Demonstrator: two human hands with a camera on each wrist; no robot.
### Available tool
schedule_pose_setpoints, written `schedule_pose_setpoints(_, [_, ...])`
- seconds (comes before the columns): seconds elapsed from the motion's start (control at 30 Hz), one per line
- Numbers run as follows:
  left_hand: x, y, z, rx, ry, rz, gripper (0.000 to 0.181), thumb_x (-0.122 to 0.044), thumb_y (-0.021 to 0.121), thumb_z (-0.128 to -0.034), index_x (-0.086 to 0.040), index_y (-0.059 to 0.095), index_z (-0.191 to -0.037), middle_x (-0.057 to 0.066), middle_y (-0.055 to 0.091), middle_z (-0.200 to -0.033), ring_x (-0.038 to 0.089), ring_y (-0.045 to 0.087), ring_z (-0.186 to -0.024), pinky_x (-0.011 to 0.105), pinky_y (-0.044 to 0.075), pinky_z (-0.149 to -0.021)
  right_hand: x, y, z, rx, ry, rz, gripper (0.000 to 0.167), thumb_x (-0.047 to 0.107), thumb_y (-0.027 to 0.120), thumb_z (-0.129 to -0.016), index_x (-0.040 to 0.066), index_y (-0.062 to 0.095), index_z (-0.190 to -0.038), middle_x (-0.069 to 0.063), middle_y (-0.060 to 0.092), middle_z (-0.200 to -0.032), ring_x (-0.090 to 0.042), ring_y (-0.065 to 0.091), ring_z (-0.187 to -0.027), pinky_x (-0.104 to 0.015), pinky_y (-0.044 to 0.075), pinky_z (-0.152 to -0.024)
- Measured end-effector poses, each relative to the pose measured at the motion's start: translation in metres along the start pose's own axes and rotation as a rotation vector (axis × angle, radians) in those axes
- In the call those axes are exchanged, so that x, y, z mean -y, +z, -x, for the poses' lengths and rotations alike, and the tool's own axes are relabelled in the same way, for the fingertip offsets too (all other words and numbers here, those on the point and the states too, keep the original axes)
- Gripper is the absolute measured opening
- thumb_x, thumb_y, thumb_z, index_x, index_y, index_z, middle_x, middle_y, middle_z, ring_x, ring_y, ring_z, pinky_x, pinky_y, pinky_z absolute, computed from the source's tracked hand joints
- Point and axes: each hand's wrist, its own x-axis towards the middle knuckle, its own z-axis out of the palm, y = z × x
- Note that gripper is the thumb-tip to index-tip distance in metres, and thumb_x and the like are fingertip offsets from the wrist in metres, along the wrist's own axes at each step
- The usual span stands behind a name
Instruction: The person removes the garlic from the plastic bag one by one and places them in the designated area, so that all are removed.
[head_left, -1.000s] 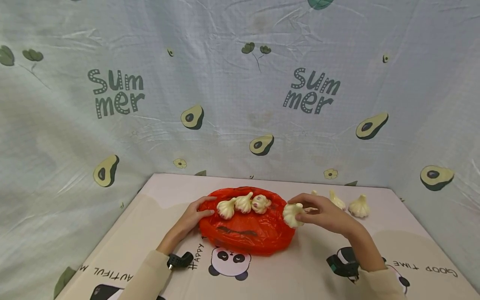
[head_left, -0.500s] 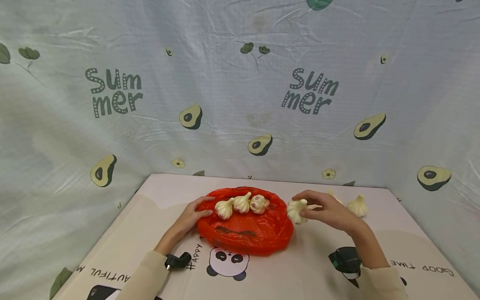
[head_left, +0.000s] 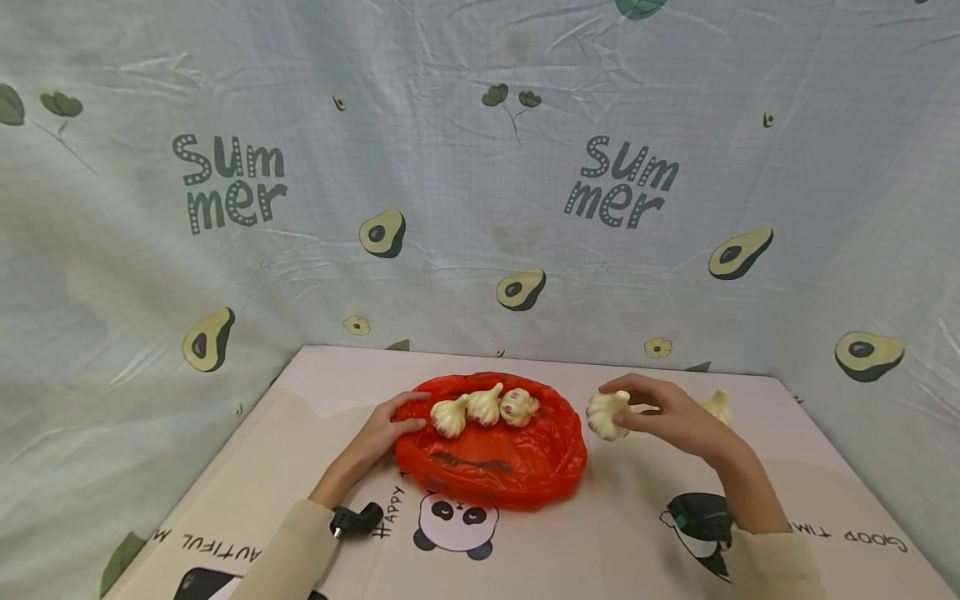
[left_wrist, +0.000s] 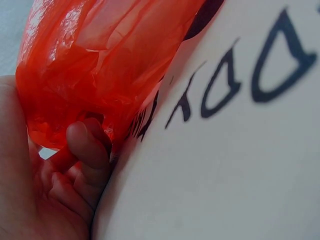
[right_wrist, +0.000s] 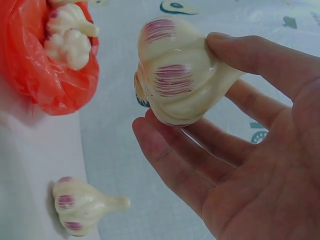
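Observation:
A red plastic bag (head_left: 487, 467), its rim rolled into a bowl shape, lies on the table with three garlic bulbs (head_left: 483, 406) along its back part. At its left edge, my left hand (head_left: 378, 429) grips the rim; in the left wrist view the fingers (left_wrist: 87, 145) curl against the red plastic (left_wrist: 100, 60). To the right of the bag, my right hand (head_left: 667, 414) holds a garlic bulb (head_left: 607, 415) above the table. The right wrist view shows this bulb (right_wrist: 180, 75), with purple streaks, between thumb and fingers of the hand (right_wrist: 260, 165).
Behind my right hand another garlic bulb (head_left: 718, 407) stands on the table, partly hidden. One loose bulb (right_wrist: 82, 206) also shows in the right wrist view. A patterned cloth (head_left: 450, 167) hangs behind the table (head_left: 585, 533), which bears printed pandas and lettering.
My right hand has moved right and slightly up with its garlic bulb, away from the bag's edge. It now covers more of the loose bulbs behind. The left hand keeps its place on the bag.

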Motion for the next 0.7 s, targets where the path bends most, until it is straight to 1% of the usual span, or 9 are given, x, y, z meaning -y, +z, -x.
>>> schedule_pose_setpoints(0.2, [-0.001, 0.001, 0.001, -0.001, 0.000, 0.000, 0.049, -0.017, 0.062, -0.0993, -0.014, 0.054, -0.147, 0.017, 0.043, -0.160, 0.042, 0.042, -0.147, 0.057, 0.043, -0.118, -0.001, -0.004, 0.002, -0.010, -0.012, 0.008, 0.037, 0.024, 0.068, -0.098, 0.014, 0.065, -0.134, -0.014, 0.065, -0.134, -0.036, 0.061, -0.124, -0.032, 0.059, -0.087])
schedule_pose_setpoints(0.27, [-0.001, 0.001, 0.001, -0.004, -0.002, 0.001, 0.049, -0.017, 0.062, -0.0991, -0.014, 0.054, -0.147, 0.017, 0.043, -0.160, 0.042, 0.042, -0.147, 0.057, 0.042, -0.118, -0.001, -0.005, 0.003, -0.016, -0.003, 0.007, 0.038, 0.025, 0.068, -0.098, 0.015, 0.065, -0.134, -0.013, 0.066, -0.132, -0.035, 0.061, -0.123, -0.032, 0.059, -0.087])
schedule_pose_setpoints(0.47, [-0.002, 0.002, 0.000, -0.005, -0.005, 0.006, 0.048, -0.017, 0.062, -0.0988, -0.015, 0.055, -0.147, 0.017, 0.043, -0.161, 0.041, 0.042, -0.147, 0.058, 0.041, -0.119, -0.005, -0.010, 0.005, -0.043, 0.005, 0.040, 0.036, 0.026, 0.068, -0.099, 0.017, 0.065, -0.133, -0.011, 0.065, -0.134, -0.037, 0.061, -0.126, -0.035, 0.056, -0.090])
schedule_pose_setpoints(0.7, [-0.002, 0.001, 0.001, -0.006, -0.009, -0.001, 0.049, -0.017, 0.062, -0.0990, -0.015, 0.054, -0.147, 0.017, 0.042, -0.161, 0.042, 0.041, -0.148, 0.058, 0.042, -0.118, -0.008, -0.015, 0.007, -0.067, 0.014, 0.054, 0.036, 0.026, 0.067, -0.099, 0.016, 0.065, -0.134, -0.012, 0.063, -0.134, -0.036, 0.061, -0.123, -0.030, 0.057, -0.088])
